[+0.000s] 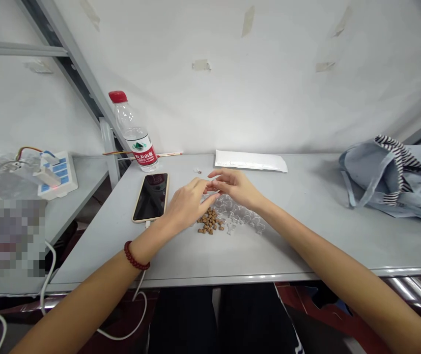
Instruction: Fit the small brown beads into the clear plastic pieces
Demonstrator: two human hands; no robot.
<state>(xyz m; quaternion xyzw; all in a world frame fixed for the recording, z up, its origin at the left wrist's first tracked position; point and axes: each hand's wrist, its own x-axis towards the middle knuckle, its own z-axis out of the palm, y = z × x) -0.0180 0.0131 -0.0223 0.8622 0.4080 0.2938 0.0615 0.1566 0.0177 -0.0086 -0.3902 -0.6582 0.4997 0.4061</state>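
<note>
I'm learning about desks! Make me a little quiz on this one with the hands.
1. True or false: the red bead bracelet is on the right wrist.
2. What colour are the small pellets near the left hand? A brown, B blue, C white.
3. Fill in the gap: the white cable runs to the ___.

Key: 1 false, 2 A, 3 phone.

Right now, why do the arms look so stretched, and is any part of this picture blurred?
In the head view, wide-angle distortion stretches the left forearm and right forearm toward the bottom corners; a pixelated patch hides something at lower left; the table's metal front edge shows glare.
</note>
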